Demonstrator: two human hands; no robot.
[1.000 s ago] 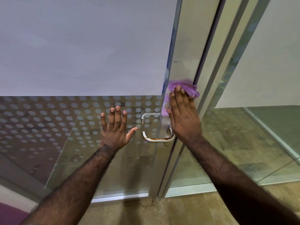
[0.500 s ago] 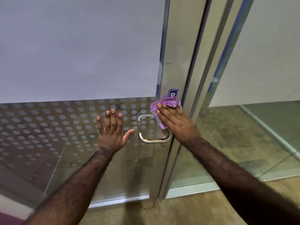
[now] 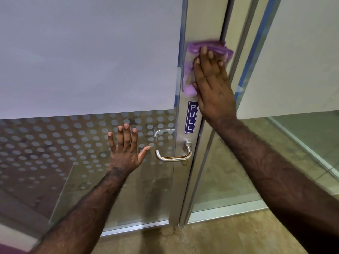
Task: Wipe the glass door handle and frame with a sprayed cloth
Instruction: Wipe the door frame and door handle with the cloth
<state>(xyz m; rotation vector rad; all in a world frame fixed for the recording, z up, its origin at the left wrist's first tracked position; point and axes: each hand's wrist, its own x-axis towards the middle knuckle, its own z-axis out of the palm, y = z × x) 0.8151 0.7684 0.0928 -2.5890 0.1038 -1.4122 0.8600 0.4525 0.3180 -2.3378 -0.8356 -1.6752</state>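
Note:
A purple cloth (image 3: 190, 70) lies flat against the silver door frame (image 3: 203, 19), well above the handle. My right hand (image 3: 212, 85) presses on the cloth with straight fingers. The metal lever handle (image 3: 173, 156) sticks out lower on the frame and carries a rusty brown streak. A blue PULL sticker (image 3: 191, 117) sits between cloth and handle. My left hand (image 3: 126, 151) rests flat with spread fingers on the dotted glass (image 3: 55, 143), left of the handle, and holds nothing.
The upper door pane is covered by a frosted white panel (image 3: 88, 52). A second fixed glass panel (image 3: 293, 61) stands to the right beyond a narrow gap. Beige floor (image 3: 201, 239) runs along the bottom.
My right hand slid the cloth down the frame to the handle, then back up above the PULL sticker. My left hand stayed flat on the glass.

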